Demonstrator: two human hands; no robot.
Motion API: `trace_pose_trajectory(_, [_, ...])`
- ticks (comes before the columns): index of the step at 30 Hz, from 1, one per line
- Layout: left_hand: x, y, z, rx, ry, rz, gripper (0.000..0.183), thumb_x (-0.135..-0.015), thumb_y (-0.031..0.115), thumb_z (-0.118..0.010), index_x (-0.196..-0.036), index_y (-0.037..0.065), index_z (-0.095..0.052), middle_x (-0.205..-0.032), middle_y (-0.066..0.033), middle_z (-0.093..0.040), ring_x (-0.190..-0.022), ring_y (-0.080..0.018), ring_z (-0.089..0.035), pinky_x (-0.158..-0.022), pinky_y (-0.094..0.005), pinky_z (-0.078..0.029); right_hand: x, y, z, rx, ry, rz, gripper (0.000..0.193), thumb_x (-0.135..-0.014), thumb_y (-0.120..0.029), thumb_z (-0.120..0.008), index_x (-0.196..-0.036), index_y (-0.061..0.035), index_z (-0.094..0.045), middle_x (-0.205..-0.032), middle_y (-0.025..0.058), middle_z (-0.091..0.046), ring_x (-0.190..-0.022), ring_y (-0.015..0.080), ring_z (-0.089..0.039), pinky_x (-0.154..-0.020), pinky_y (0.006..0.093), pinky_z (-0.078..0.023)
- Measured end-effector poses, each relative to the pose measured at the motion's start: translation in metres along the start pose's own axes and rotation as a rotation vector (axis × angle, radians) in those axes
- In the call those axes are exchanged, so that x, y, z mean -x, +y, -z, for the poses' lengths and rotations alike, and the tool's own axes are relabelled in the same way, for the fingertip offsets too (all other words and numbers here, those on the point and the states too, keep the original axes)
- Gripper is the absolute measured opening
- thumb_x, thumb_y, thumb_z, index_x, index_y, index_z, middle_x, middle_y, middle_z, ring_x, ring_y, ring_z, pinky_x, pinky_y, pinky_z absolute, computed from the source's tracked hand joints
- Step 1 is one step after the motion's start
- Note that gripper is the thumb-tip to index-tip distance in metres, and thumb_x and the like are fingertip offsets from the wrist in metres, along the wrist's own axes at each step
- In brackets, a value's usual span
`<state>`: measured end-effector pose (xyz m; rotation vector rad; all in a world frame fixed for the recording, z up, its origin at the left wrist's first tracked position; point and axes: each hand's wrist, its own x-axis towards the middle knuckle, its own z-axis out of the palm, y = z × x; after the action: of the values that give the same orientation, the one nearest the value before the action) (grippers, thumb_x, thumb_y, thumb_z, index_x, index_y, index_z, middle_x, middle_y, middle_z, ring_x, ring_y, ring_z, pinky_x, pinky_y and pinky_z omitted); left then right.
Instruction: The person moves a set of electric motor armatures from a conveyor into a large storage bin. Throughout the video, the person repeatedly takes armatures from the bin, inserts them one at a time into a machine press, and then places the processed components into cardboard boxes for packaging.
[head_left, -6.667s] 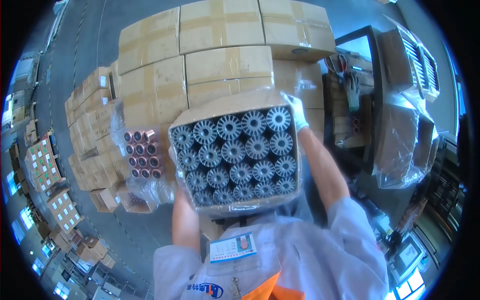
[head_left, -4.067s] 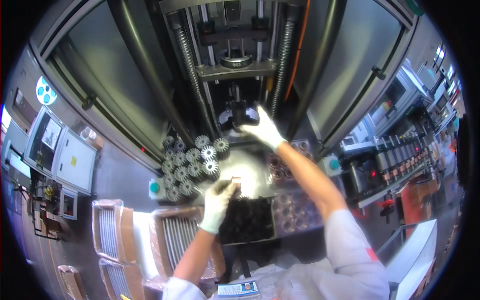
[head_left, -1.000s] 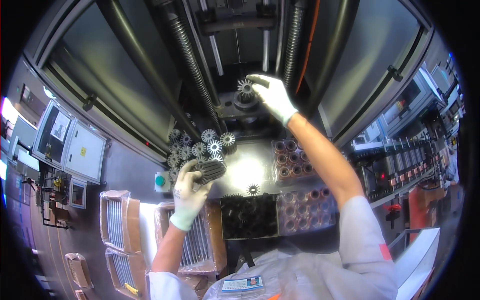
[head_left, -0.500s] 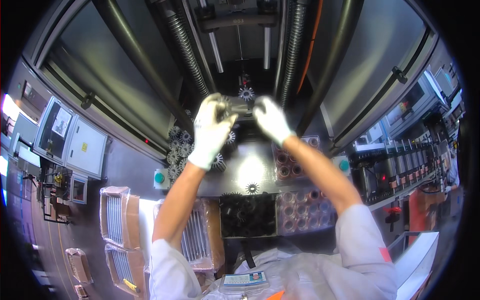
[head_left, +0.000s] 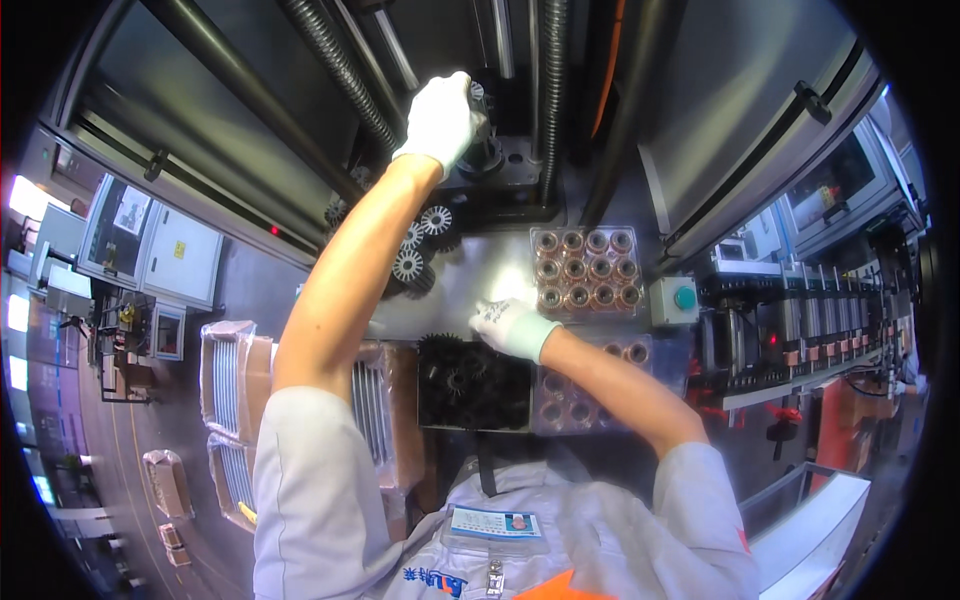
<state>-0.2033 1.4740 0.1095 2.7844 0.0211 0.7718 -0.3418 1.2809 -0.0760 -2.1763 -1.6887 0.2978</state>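
My left hand [head_left: 440, 122], in a white glove, reaches far into the machine with fingers curled round a slotted metal core [head_left: 477, 92]. Most of this core is hidden by the hand. Below it stands a dark round fixture [head_left: 484, 155]. My right hand [head_left: 510, 328], also gloved, is low at the far edge of a black bin [head_left: 475, 414] of dark toothed pieces [head_left: 455, 380]. Its fingers are drawn together at the tips; what they pinch is hidden. Several slotted cores [head_left: 408, 264] stand on the metal table left of centre.
A clear tray of copper-coloured rings [head_left: 574, 268] lies right of centre, with another tray [head_left: 552, 412] nearer me. A green button box [head_left: 668, 301] stands at the right. Cartons of metal rods [head_left: 228, 385] are at the left. Upright machine columns [head_left: 240, 95] flank the work space.
My left hand has gone farther into the machine. My right hand has left the fixture and come down toward me to the bin's far edge. The view has shifted.
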Motion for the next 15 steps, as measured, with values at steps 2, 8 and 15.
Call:
trace_pose_trajectory(2, [-0.007,-0.007,0.004,0.028,-0.05,-0.001,0.037,-0.072,0.022,-0.084,-0.096,0.002,-0.066,-0.092,-0.0192,-0.069,-0.093,-0.0363,-0.067,-0.082,-0.0432,-0.052,0.002,-0.004,0.012,-0.069,0.029,-0.069,0.025,-0.086,-0.008,-0.056,-0.109,-0.0084,-0.066,-0.111,0.0273,-0.064,-0.093,0.0395,-0.069,-0.083,0.0447,-0.056])
trace_pose_trajectory(8, [-0.013,-0.013,0.007,0.089,-0.108,0.037,0.038,-0.068,0.025,-0.086,-0.093,0.002,-0.068,-0.091,-0.0178,-0.072,-0.088,-0.0314,-0.071,-0.079,-0.0381,-0.054,0.023,-0.012,0.034,-0.261,0.225,-0.119,0.047,-0.084,-0.002,-0.058,-0.129,-0.016,-0.062,-0.113,0.0247,-0.055,-0.093,0.0418,-0.064,-0.083,0.0454,-0.054])
trace_pose_trajectory(15, [0.027,-0.011,-0.054,-0.055,-0.176,0.043,0.034,-0.065,0.021,-0.083,-0.093,0.005,-0.072,-0.095,-0.0193,-0.072,-0.095,-0.0343,-0.07,-0.088,-0.0399,-0.054,0.053,-0.033,0.049,-0.412,0.442,-0.193,0.04,-0.082,0.0,-0.063,-0.121,-0.0106,-0.065,-0.108,0.0183,-0.055,-0.102,0.0368,-0.058,-0.09,0.0419,-0.049])
